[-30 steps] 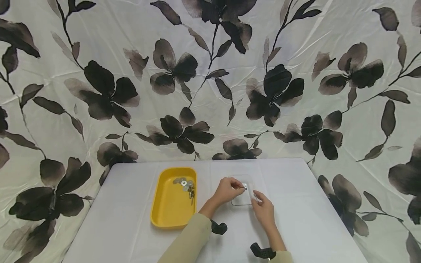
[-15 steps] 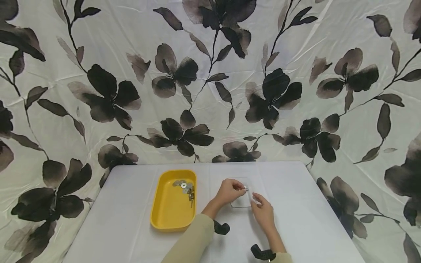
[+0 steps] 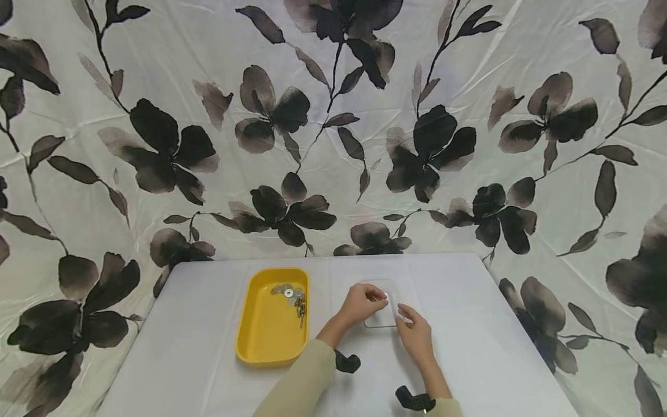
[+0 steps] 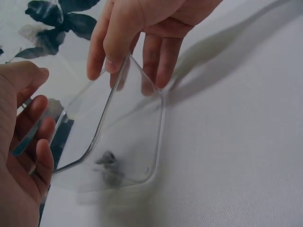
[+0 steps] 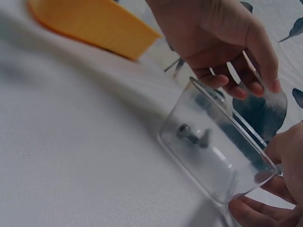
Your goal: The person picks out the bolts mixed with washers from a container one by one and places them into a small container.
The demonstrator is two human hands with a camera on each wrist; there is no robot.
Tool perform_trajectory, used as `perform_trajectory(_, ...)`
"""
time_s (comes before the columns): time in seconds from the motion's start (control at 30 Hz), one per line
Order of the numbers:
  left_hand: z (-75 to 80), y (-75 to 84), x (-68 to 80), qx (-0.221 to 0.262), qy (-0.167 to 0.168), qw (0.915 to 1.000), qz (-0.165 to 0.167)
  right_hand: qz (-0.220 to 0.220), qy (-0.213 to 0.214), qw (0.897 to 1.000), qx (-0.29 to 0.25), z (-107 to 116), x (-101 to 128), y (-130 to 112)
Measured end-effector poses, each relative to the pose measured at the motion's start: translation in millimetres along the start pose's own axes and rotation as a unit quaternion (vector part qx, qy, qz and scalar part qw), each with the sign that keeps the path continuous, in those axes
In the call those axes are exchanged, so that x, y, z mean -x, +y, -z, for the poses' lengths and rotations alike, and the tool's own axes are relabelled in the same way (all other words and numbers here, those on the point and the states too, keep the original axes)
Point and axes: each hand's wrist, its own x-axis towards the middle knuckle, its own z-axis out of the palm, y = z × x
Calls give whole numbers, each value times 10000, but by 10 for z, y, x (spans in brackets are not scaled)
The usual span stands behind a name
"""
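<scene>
— Where is the clear plastic tray (image 3: 382, 317)?

— On the white table (image 3: 469, 324), near its middle, just right of the yellow tray (image 3: 268, 339), and between the two hands. Both wrist views show it tipped up off the cloth rather than lying flat. A small dark bolt (image 5: 188, 134) lies inside it, against its bottom.

— What is the left hand (image 3: 359, 302) doing?

— Its fingers are curled at the clear tray's near-left rim. In the left wrist view the fingertips (image 4: 41, 146) bend around the edge of the clear wall, so it grips the tray there.

— And the right hand (image 3: 414, 334)?

— It holds the opposite rim. The left wrist view shows the thumb on one face of the clear wall and the fingers (image 4: 158, 61) behind it, a pinch on the edge.

— What else is around?

— The yellow tray holds a small heap of washers and bolts (image 3: 293, 295) in its far right corner. It stands apart from the clear tray, not touching. A cloth with dark flowers (image 3: 432, 145) hangs behind the table. Pale sleeves cover both forearms, and a black strap (image 3: 414, 399) sits at the right wrist.
</scene>
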Motion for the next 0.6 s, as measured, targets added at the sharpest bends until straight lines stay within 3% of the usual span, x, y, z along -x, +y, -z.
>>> perform_trajectory(0.13, 56, 6, 18, 69, -12, 10000, 26, 112, 32, 9999, -12, 12, -29, -12)
perform_trajectory(0.33, 155, 37, 80, 136, -292, 9994, -121, -6, -15, 10000, 9, 17, -15, 4)
perform_trajectory(0.6, 451, 167, 295, 37, -727, 9972, -145, -101, -119, 9999, 18, -13, 21, 10)
